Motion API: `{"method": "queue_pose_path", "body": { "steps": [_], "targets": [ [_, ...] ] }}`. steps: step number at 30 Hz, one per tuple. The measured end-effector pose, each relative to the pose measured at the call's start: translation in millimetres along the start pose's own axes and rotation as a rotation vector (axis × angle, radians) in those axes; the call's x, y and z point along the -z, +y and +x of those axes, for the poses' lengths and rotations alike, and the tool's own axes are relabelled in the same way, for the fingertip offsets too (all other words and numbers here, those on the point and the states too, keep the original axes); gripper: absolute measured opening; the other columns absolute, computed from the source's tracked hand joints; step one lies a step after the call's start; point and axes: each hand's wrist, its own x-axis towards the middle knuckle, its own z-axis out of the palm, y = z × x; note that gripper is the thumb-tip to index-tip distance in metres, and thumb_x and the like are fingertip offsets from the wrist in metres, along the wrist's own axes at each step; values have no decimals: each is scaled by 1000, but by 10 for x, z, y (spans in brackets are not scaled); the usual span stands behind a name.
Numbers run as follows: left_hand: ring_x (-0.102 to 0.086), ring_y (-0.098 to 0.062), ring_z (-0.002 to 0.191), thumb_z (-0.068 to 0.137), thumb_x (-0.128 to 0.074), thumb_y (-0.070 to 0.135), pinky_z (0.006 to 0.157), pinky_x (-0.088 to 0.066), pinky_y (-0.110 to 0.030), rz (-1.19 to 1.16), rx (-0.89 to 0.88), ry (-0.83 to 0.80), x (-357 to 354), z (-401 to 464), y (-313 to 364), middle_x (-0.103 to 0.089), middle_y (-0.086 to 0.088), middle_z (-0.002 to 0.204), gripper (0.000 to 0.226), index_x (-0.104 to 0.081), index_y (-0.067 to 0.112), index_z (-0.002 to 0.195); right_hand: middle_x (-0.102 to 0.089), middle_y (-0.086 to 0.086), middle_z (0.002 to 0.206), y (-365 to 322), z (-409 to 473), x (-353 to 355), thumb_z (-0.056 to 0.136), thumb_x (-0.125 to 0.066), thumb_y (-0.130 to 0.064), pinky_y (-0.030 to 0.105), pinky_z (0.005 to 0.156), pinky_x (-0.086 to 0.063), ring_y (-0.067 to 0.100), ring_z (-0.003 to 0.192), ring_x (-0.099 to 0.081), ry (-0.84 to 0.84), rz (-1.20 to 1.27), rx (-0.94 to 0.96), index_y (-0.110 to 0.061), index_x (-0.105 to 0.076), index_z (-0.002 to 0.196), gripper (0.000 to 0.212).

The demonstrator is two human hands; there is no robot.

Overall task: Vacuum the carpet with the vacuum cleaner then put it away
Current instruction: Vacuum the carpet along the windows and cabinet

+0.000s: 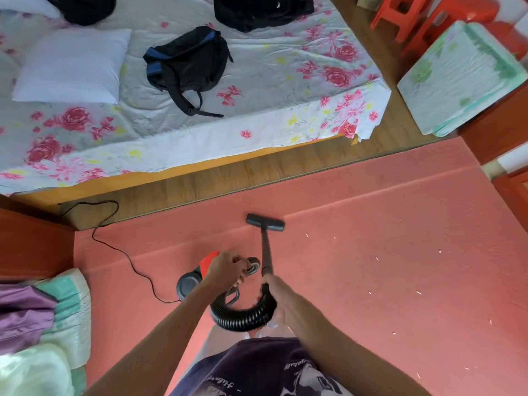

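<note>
Now, R hand [278, 295] fingers round wand [267, 252], L hand [225, 267] fingers round hose [243, 318].

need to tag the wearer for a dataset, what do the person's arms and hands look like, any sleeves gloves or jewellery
Both forearms are bare to the bottom of the frame, with no sleeves in view. The left hand and right hand wear no gloves, and no watch, ring or bracelet shows. Below them is a dark purple shirt with pale printed lettering.
</note>
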Motion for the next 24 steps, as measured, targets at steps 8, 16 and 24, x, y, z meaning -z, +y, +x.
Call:
{"method": "queue_pose_path", "body": {
  "steps": [8, 16, 24],
  "targets": [
    [-61, -23, 56, 89, -51, -1, 62, -53, -33, -14, -8, 68, 17, 5, -45, -65, -2, 56, 25, -66, 11, 73, -44, 3, 38, -125, -70, -133, 100, -41, -14, 21, 40, -37, 14, 36, -41, 41, 142, 111, -5, -50, 81, 23],
    [-61, -24, 60, 89, -52, 4, 64, -53, -38, -5, -28, -14, 9, -31, -80, -66, -7, 64, 18, -68, -1, 83, -43, 5, 51, 489, 55, 273, 91, -52, -13, 28, 51, -43, 19, 38, -43, 147, 176, 65, -8, -48, 72, 20],
    [-61, -21, 61, 91, -51, 3, 63, -53, -33, 116, -91, -208, 91, 23, -82, -66, -9, 70, 18, -68, -4, 91, -47, 8, 53, 560, 66, -3, 91, -53, -6, 25, 42, -39, 20, 38, -44, 282, 285, 147, -1, -56, 79, 13]
  ]
}}
